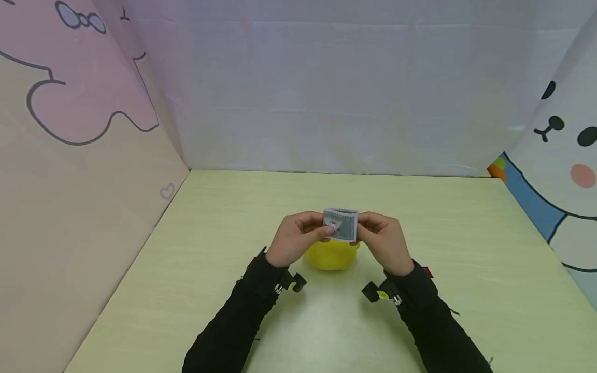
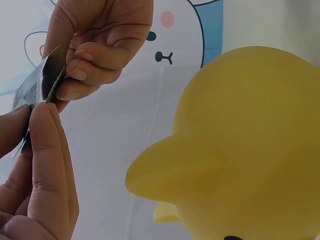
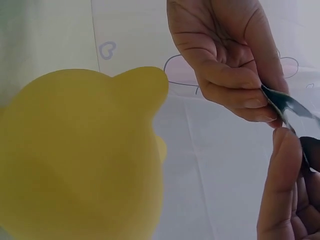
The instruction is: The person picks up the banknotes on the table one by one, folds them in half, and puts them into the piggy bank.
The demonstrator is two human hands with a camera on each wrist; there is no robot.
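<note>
Both hands hold a small folded banknote (image 1: 346,226), grey-green with a pale border and a little red-and-white figure printed on it. The left hand (image 1: 295,239) pinches one side, its thumb lying across the front. At the opposite side, the right hand (image 1: 385,242) grips the edge between thumb and fingers. Seen from the left wrist, the banknote (image 2: 34,92) has its layers standing apart between the fingertips. Beneath the hands sits a rounded yellow figure (image 1: 331,257), partly covered by the banknote; the wrist views show its smooth body and a stubby projection.
A pale yellow-green table (image 1: 242,199) lies under everything. White sheeting (image 1: 326,93) hangs along the back. Cartoon-printed panels stand at the left (image 1: 93,171) and right (image 1: 559,181). Small dark camera mounts (image 1: 295,282) stick out from both black-sleeved wrists.
</note>
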